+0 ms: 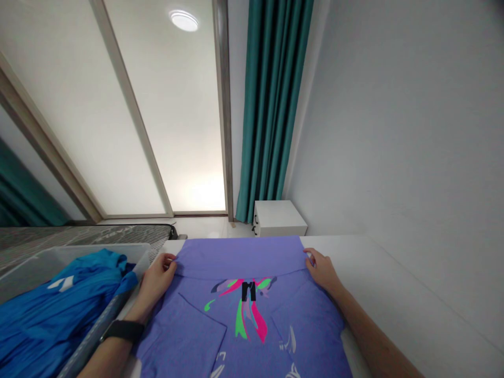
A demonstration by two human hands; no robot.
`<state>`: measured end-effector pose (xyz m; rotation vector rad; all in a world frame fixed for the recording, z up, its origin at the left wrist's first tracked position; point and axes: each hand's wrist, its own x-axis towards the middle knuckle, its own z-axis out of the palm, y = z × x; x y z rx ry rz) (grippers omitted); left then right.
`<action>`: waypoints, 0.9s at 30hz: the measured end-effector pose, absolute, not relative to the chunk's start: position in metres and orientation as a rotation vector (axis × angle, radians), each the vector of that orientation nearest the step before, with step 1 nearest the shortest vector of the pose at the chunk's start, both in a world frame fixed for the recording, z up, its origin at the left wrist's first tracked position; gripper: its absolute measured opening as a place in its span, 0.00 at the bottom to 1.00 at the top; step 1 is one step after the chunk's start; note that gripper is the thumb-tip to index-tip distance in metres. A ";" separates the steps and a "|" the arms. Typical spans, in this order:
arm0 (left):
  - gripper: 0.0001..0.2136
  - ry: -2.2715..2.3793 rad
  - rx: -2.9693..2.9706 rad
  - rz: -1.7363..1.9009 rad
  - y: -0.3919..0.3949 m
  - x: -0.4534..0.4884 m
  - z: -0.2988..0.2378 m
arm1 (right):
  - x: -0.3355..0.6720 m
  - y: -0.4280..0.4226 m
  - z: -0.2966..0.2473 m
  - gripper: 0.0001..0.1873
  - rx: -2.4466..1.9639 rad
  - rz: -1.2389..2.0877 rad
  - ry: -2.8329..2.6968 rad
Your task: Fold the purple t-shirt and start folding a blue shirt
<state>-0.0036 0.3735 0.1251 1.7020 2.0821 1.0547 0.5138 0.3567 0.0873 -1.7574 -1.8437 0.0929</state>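
A purple shirt [240,315] with a pink, green and black print lies flat on a white table [394,294]. Its far end is folded back over itself. My left hand [157,278] pinches the fold's left corner, fingers closed on the cloth. My right hand [321,268] grips the fold's right corner in the same way. A black watch [123,331] sits on my left wrist.
A clear plastic bin [43,262] with blue clothes [59,310] stands at the left of the table. Beyond the table are a white nightstand [277,218], a teal curtain [271,105], sliding panels and a grey wall at the right.
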 end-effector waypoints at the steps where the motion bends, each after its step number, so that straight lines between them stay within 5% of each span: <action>1: 0.16 2.080 1.704 1.050 0.373 -0.004 0.125 | 0.513 0.357 0.086 0.19 -1.768 0.071 -1.850; 27: 0.16 1.892 1.703 1.089 0.373 -0.006 0.120 | 0.518 0.363 0.075 0.19 -1.790 0.026 -1.872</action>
